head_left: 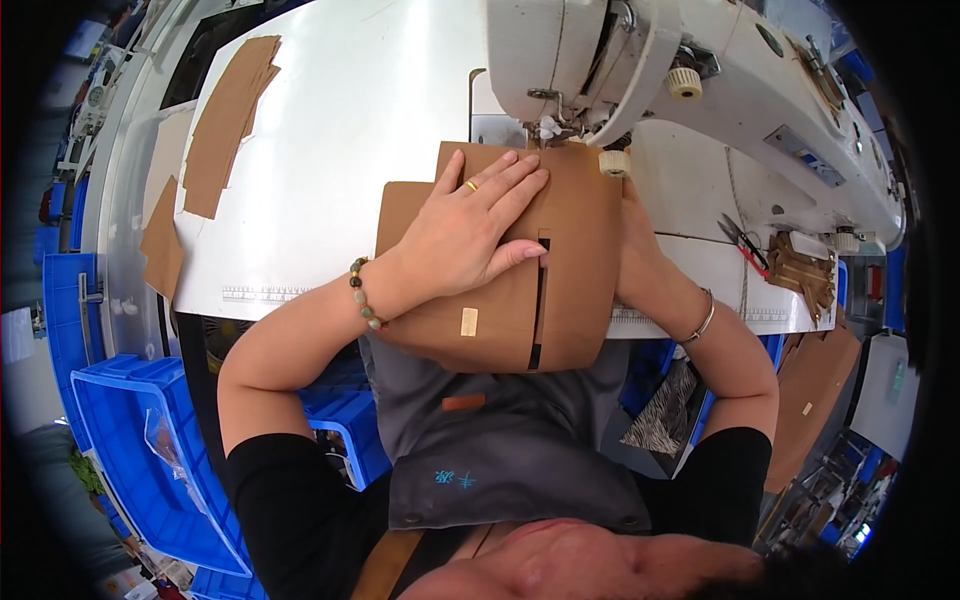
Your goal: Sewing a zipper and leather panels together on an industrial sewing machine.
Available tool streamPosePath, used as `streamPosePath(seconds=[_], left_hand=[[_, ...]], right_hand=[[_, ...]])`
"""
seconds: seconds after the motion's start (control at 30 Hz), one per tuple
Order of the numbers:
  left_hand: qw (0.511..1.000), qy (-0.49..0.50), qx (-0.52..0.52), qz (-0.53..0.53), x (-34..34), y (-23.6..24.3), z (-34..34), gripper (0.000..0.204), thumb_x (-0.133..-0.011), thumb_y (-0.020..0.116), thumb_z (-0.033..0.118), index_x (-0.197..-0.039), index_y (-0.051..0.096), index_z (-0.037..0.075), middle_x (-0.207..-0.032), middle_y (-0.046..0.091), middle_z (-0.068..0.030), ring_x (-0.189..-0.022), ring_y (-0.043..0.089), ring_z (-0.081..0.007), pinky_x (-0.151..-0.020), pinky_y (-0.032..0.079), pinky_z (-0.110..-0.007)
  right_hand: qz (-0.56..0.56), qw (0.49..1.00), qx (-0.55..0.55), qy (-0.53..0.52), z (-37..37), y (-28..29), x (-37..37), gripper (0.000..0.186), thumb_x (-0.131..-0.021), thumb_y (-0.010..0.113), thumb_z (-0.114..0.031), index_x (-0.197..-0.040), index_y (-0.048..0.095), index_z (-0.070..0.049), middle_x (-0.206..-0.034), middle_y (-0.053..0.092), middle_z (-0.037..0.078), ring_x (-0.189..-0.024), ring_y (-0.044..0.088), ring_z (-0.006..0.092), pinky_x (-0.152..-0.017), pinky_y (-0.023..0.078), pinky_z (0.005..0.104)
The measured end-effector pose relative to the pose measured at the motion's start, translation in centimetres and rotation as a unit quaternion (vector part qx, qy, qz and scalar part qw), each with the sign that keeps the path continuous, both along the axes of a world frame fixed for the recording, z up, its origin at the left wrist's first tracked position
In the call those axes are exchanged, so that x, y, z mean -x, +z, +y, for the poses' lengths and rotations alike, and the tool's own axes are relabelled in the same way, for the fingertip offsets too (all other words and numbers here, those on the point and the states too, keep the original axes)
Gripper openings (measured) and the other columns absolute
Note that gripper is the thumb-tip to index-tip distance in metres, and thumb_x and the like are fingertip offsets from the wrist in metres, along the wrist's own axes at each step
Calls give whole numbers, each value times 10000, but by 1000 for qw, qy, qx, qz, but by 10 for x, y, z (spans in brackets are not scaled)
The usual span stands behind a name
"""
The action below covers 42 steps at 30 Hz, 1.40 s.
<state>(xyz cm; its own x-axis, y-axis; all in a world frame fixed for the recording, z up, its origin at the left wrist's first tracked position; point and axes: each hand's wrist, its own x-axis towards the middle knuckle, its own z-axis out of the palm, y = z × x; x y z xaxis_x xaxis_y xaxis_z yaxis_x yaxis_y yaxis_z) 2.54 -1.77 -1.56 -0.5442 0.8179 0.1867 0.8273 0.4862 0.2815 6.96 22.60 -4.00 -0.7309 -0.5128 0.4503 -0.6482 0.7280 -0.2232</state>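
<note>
the brown panel (585, 290) lies at the front of the white desk (330, 130), its far edge up against the needle area (548, 130) of the sewing machine (700, 60), its near end hanging past the desk edge over the apron (500, 410). the left hand (470, 215) rests palm down on top of it, fingers slightly spread toward the needle, thumb out to the side by the long slot (541, 300). the right hand (645, 245) is at the panel's right side; its fingers are hidden by the material, so i cannot tell whether they pinch it or simply support it.

to guide this well, i judge that the left palm should press lightly and evenly, steering rather than pushing, with fingertips well short of the needle. the right hand would do best to carry the curved side, so that its weight does not drag the edge askew. the slot is a weak place, best not pulled wide by the thumb. the snips (743, 247) lie well apart, right of the work.
</note>
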Motion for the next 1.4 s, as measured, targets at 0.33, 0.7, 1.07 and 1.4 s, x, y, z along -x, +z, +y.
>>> streamPosePath(seconds=[0.33, 0.7, 1.07, 1.4], left_hand=[[1000, 17, -10, -2, 10, -2, 3, 509, -1050, 526, 279, -1501, 486, 47, -1566, 487, -141, -1497, 413, -322, -1208, 297, -612], [997, 49, -32, 57, 57, -9, 8, 442, -1015, 591, 298, -1359, 606, 20, -1436, 601, -132, -1419, 508, -319, -1141, 392, -616], [996, 58, -36, 55, 69, 3, 6, 367, -1004, 630, 320, -1263, 659, 63, -1313, 662, -122, -1348, 568, -310, -1111, 422, -569], [997, 46, -31, 48, 20, -3, -3, 506, -1014, 624, 320, -1438, 566, 50, -1500, 570, -118, -1427, 502, -320, -1152, 385, -605]], right_hand=[[-37, 999, -16, -7, 1, -1, -3, 502, -880, 675, -340, -1324, 656, -106, -1354, 665, 105, -1314, 591, 263, -1206, 287, 590], [-49, 998, -37, -1, -2, 11, -4, 562, -847, 680, -336, -1337, 644, -62, -1237, 671, 115, -1164, 623, 331, -1175, 269, 692], [-97, 995, -26, -16, -4, 22, -6, 660, -867, 701, -408, -1425, 594, -70, -1336, 649, 112, -1221, 609, 320, -1158, 285, 696], [-83, 995, -42, -20, -4, 19, -7, 624, -864, 693, -381, -1406, 613, -82, -1329, 658, 110, -1253, 605, 311, -1181, 278, 674]])
